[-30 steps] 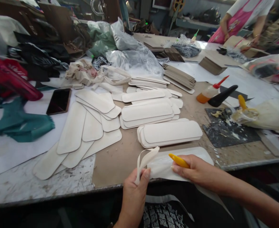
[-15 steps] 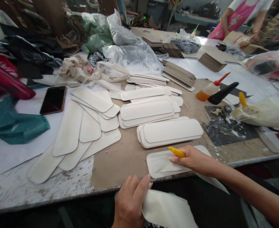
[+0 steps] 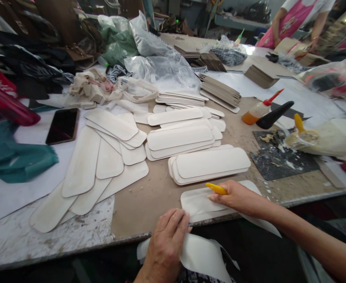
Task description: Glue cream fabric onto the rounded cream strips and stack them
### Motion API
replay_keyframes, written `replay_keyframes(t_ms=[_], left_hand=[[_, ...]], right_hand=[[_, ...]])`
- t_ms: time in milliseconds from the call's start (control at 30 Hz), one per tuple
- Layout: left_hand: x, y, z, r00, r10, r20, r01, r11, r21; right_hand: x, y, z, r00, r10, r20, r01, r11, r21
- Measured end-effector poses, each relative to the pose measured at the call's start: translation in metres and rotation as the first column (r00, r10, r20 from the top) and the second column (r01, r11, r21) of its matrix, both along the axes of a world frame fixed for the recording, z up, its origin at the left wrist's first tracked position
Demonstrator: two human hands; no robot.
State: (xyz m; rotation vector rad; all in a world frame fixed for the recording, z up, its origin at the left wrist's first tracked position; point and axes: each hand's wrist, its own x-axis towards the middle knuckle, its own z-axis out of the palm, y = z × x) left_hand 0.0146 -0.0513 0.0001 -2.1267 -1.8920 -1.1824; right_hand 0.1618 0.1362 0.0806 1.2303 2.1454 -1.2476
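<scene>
My right hand [image 3: 238, 197] is closed on a yellow tool [image 3: 217, 188] and presses on a cream rounded panel [image 3: 198, 202] lying at the table's front edge. My left hand [image 3: 168, 241] is at the table edge, fingers curled over a white peeled sheet [image 3: 202, 257] that hangs below the edge over my lap. A stack of the same cream panels [image 3: 211, 165] lies just beyond the right hand, with more stacks [image 3: 180, 137] behind it.
Loose cream panels [image 3: 96, 165] fan out to the left beside a black phone [image 3: 62, 125]. A glue bottle [image 3: 260, 110], a black cone and a messy dark mat [image 3: 282, 159] lie to the right. Plastic bags and fabric heap at the back. Another person [image 3: 299, 19] works far right.
My left hand peeled a white strip off the panel and dropped below the table edge with the sheet. My right hand stayed pressed on the panel.
</scene>
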Motion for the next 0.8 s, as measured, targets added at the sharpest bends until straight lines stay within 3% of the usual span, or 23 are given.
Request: replay_keyframes(t_ms=[233,533,667,800], left_hand=[[0.003,0.001,0.003,0.997,0.008,0.073,0.001,0.993,-0.116],[-0.006,0.006,0.0,0.988,-0.089,-0.127,0.067,0.983,-0.17],[-0.006,0.005,-0.012,0.991,-0.063,-0.122,0.052,0.994,-0.095],[-0.009,0.006,-0.024,0.986,-0.059,-0.154,0.057,0.998,-0.022]], right_hand=[[0.0,0.001,-0.002,1.0,0.006,0.005,-0.007,1.0,0.012],[0.004,0.002,0.0,1.0,-0.006,-0.013,0.006,1.0,-0.004],[0.033,0.011,0.015,1.0,-0.023,-0.015,0.022,0.998,-0.058],[0.08,0.021,0.023,0.985,-0.154,-0.075,0.15,0.987,-0.047]])
